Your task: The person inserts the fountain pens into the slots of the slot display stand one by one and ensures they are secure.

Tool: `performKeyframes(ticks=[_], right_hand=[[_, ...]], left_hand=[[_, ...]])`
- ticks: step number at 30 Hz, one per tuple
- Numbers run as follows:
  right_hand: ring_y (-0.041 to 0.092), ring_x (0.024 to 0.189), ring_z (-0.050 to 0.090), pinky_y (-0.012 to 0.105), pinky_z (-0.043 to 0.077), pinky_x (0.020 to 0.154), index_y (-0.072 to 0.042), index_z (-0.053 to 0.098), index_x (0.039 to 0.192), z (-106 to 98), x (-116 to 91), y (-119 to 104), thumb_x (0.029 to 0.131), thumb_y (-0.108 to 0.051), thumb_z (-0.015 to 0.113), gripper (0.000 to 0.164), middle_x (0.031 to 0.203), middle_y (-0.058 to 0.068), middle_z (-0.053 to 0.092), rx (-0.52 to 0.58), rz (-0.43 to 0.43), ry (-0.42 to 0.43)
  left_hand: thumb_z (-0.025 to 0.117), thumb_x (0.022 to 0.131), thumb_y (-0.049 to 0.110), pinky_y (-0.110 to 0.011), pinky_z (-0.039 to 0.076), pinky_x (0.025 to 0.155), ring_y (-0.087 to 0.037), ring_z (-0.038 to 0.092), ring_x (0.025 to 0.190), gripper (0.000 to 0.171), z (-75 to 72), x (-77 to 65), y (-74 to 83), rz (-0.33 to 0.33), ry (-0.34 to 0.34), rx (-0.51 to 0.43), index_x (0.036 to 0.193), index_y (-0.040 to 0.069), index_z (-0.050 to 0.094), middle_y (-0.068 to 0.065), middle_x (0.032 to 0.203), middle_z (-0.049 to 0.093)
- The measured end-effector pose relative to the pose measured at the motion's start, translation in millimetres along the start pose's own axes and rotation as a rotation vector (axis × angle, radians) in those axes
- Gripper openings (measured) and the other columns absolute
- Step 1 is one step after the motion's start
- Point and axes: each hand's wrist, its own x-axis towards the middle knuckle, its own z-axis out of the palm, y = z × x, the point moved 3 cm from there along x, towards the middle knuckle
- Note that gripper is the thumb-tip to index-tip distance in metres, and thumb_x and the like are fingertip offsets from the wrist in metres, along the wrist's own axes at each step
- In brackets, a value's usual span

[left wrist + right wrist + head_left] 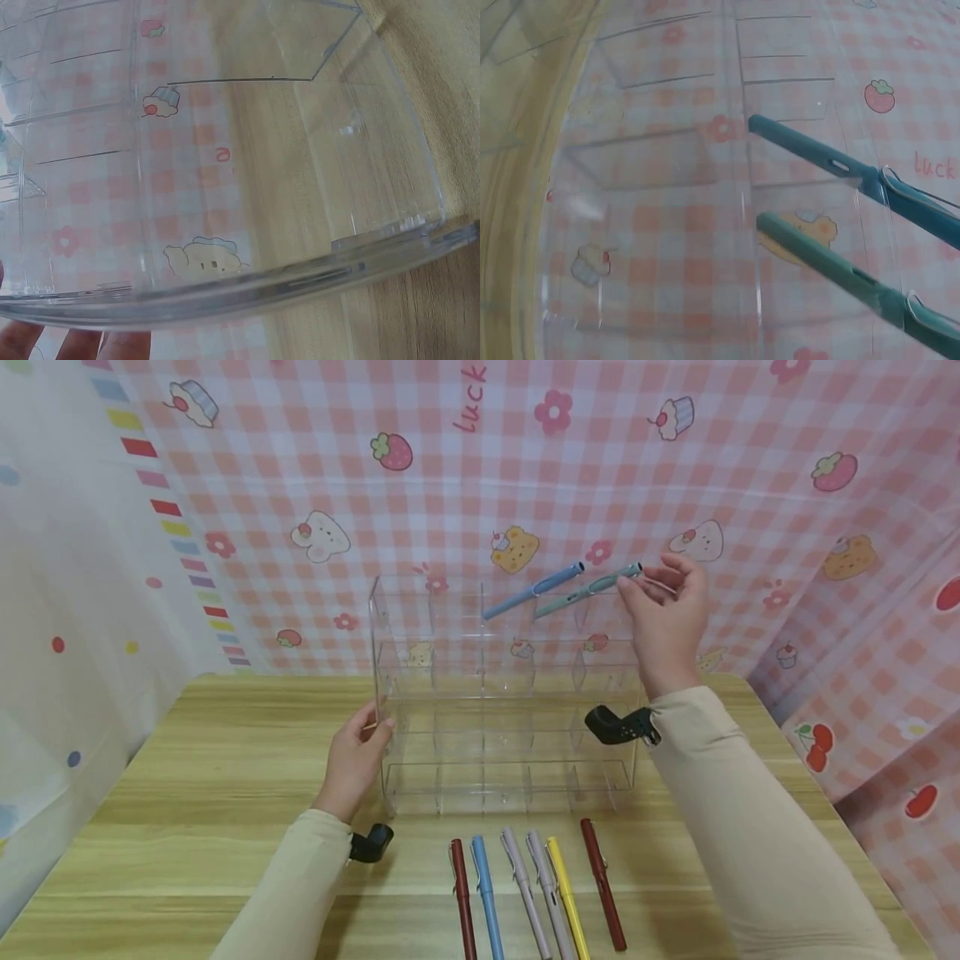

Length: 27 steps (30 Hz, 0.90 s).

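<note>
A clear acrylic pen rack (506, 693) with several divided tiers stands on the table. My left hand (352, 768) grips its left side panel; in the left wrist view, fingertips (124, 345) show under the panel edge. A blue pen (534, 591) leans in the top tier, cap end up and to the right. My right hand (671, 622) pinches a green pen (588, 589) near its cap end, with the thumb against the cap. Its lower end meets the top tier, right of the blue pen. In the right wrist view, the green pen (825, 262) slants parallel to the blue pen (810, 154).
In front of the rack lie a dark red pen (463, 897), a light blue pen (487, 893), two greyish-purple pens (525, 889), a yellow pen (568, 897) and another dark red pen (603, 883). A checked cloth (450, 510) hangs behind the wooden table (225, 760).
</note>
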Motion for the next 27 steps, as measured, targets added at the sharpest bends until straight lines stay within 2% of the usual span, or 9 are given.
performKeyframes(ticks=[7, 12, 17, 27], right_hand=[[0.015, 0.104, 0.056, 0.026, 0.047, 0.093, -0.011, 0.047, 0.12, -26, -11, 4, 0.083, 0.001, 0.071, 0.046, 0.11, 0.001, 0.05, 0.005, -0.031, 0.012], [0.013, 0.102, 0.057, 0.024, 0.047, 0.09, -0.011, 0.048, 0.12, -42, -24, 9, 0.086, -0.003, 0.069, 0.041, 0.108, -0.003, 0.053, -0.129, -0.098, -0.022], [0.01, 0.099, 0.058, 0.017, 0.048, 0.083, -0.009, 0.049, 0.119, -55, -42, 13, 0.087, 0.0, 0.066, 0.037, 0.105, -0.004, 0.054, -0.191, -0.158, -0.084], [0.003, 0.096, 0.058, 0.01, 0.048, 0.075, 0.005, 0.049, 0.122, -78, -80, 34, 0.087, 0.004, 0.066, 0.039, 0.101, -0.01, 0.056, -0.34, -0.137, -0.179]], left_hand=[[0.049, 0.101, 0.021, -0.038, 0.048, 0.09, -0.03, 0.052, 0.119, 0.047, 0.8, -0.5, 1.3, -0.018, -0.004, -0.003, 0.145, 0.01, 0.043, -0.017, 0.137, 0.05], [0.049, 0.101, 0.021, -0.039, 0.048, 0.091, -0.03, 0.052, 0.119, 0.046, 0.6, -0.3, 0.9, -0.018, -0.002, 0.005, 0.145, 0.01, 0.043, -0.018, 0.135, 0.051], [0.05, 0.101, 0.02, -0.037, 0.048, 0.089, -0.03, 0.052, 0.119, 0.046, 0.4, -0.2, 0.4, -0.018, 0.0, 0.008, 0.146, 0.01, 0.042, -0.018, 0.135, 0.051], [0.049, 0.101, 0.018, -0.037, 0.049, 0.089, -0.031, 0.052, 0.118, 0.046, 1.2, 0.7, -0.8, -0.022, 0.005, 0.013, 0.145, 0.008, 0.042, -0.019, 0.136, 0.05]])
